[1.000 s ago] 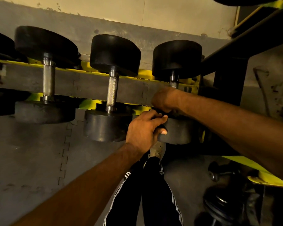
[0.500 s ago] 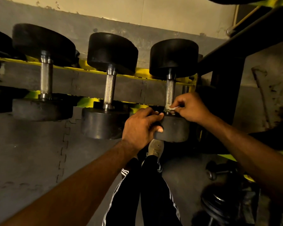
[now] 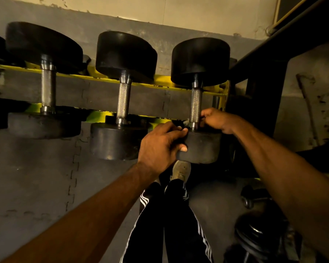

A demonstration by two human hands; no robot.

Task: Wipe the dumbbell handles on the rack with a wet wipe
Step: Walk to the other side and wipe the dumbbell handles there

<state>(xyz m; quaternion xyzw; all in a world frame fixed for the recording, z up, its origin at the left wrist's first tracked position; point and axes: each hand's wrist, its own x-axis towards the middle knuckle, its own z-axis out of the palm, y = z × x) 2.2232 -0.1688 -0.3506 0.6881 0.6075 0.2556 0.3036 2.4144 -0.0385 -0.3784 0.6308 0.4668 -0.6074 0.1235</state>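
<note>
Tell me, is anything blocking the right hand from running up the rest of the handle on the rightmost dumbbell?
Nothing visible does. The right hand sits at the near end of the rightmost dumbbell's handle, and the knurled steel above it is bare up to the far head. The left hand grips the near head, below the wiping path.

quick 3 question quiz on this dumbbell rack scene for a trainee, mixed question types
1. True or false: the left hand grips the near head of the right-most dumbbell.
2. Where on the handle is the right hand? A) far end B) near end C) not touching it
3. Fill in: counting only those whose handles show, ___ dumbbells sit on the yellow rack.

Key: 1 true; 2 B; 3 three
</note>
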